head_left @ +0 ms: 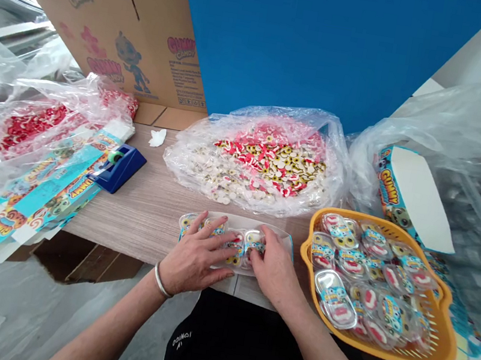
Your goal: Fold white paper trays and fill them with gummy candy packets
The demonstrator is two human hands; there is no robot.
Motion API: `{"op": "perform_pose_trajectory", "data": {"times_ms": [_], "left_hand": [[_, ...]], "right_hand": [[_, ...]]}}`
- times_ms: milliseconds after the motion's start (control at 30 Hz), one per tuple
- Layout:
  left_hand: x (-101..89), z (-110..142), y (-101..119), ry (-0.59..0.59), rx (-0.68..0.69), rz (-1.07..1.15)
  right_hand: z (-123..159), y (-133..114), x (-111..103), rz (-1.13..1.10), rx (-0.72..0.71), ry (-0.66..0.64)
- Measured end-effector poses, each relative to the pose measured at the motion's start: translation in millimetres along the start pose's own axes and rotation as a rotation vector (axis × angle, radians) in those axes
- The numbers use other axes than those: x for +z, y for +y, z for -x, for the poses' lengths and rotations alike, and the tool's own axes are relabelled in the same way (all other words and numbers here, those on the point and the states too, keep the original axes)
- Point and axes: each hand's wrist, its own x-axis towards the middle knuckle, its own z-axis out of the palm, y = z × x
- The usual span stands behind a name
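Note:
My left hand (194,256), with a pale bangle on its wrist, lies with spread fingers on a row of small clear gummy candy packs (234,246) set in a long clear plastic tray (238,222). My right hand (275,266) pinches one of these packs (254,242) between its fingertips at the tray's right end. Both hands partly hide the packs. To the right of my right hand stands an orange plastic basket (395,353) heaped with similar packs.
A clear bag of eyeball and red gummies (255,158) lies on the wood-grain table (147,217). Left are a bag of red gummies (33,129), flat printed cartons (51,189) and a blue tape dispenser (117,168). A large cardboard carton (106,19) stands behind.

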Motion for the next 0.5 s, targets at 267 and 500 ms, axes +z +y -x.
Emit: {"op": "perform_pose_trajectory", "data": {"times_ms": [267, 500], "left_hand": [[7.6, -7.3, 3.7, -0.004, -0.028, 0.031], [17.0, -3.5, 3.3, 0.091, -0.065, 0.137]], "right_hand": [[-4.6, 16.3, -1.3, -0.598, 0.238, -0.022], [0.1, -7.8, 9.3, -0.409, 0.147, 0.032]]}}
